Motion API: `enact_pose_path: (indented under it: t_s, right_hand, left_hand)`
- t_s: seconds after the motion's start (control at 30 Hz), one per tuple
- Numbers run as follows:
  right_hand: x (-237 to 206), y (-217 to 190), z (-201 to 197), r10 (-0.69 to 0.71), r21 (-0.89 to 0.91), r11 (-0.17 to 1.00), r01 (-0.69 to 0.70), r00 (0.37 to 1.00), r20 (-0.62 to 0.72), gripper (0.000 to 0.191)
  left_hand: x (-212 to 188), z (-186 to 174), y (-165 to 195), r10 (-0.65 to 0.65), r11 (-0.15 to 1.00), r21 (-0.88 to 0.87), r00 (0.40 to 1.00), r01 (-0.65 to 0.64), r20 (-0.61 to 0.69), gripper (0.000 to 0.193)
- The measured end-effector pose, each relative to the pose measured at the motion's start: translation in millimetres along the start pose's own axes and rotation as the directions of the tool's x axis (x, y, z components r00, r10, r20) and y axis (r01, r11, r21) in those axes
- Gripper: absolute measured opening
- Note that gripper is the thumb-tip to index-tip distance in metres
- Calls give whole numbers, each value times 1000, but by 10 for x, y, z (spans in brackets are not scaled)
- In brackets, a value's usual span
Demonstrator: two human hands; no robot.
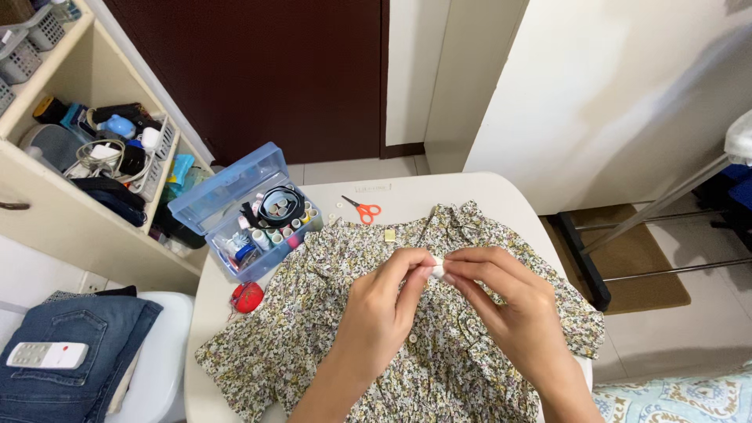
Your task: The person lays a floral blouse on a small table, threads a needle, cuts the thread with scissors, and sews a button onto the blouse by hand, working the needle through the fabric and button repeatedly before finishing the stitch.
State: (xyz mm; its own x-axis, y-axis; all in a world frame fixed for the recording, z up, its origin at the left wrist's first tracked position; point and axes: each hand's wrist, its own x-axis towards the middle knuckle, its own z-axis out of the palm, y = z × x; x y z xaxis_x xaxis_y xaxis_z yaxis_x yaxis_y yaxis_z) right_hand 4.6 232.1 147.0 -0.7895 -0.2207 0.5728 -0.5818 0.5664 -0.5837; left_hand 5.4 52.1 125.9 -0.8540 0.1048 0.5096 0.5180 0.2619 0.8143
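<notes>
A floral-print garment (329, 329) lies spread over a small white table (439, 192). My left hand (381, 309) and my right hand (501, 301) meet above its middle, fingertips pinched together on a small white spool of thread (438, 269). A row of small buttons runs down the garment just below my left hand. Whether a needle is held is too small to tell.
An open blue sewing box (235, 192) with thread spools stands at the table's back left, a red pincushion (248, 297) in front of it. Orange-handled scissors (362, 208) lie at the back. Folded jeans with a white remote (47, 355) rest on a stool; a cluttered shelf (86, 227) stands left.
</notes>
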Motion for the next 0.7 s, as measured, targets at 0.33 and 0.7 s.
enact_pose_path:
  t_s: [0.33,0.7]
  right_hand:
    - [86,282,213,-33,-63,997,44,985,167,14]
    - [-4,640,427,250,586,695,-417,904,347,13]
  left_hand:
    - [209,-81,-182,-284,957,-15,950,288,129,12]
    - [168,26,-872,-270,742,-611,957,275,102,12]
